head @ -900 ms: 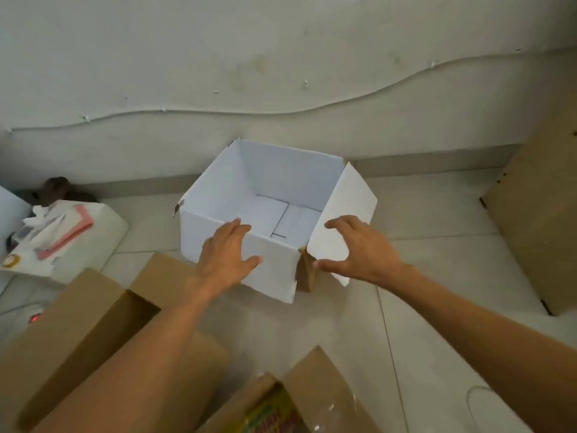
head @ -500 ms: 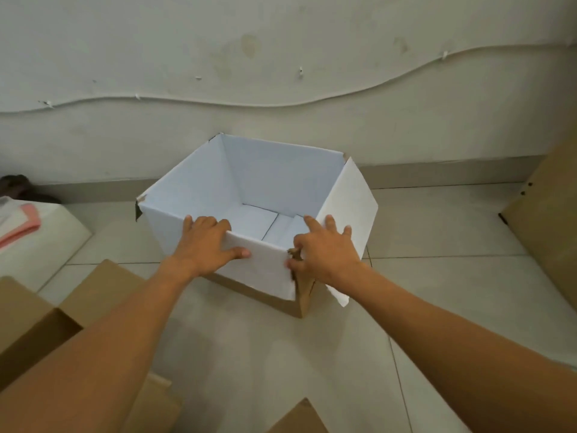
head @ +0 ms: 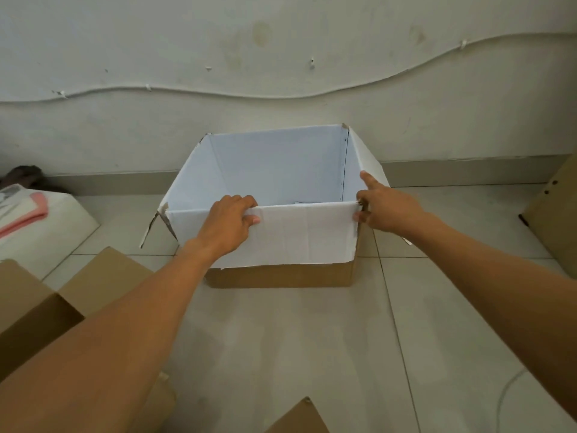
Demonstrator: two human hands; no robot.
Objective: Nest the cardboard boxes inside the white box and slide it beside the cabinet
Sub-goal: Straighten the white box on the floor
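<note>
The white box point(head: 281, 170) is white inside, with a brown strip along its bottom. The cardboard boxes point(head: 34, 310) are brown. The floor tiles point(head: 281, 339) are pale grey.

We found no text, label, brand, number or sign that could be read anywhere in the view. The white-lined open cardboard box point(head: 307, 235) showed only plain white faces and a bare brown strip along its base. The plain brown cardboard boxes point(head: 34, 310) at the lower left carried no print that we could see. The white bundle with a pink strip point(head: 37, 226) at the left edge bore some faint grey marks, too blurred for us to read.
</note>
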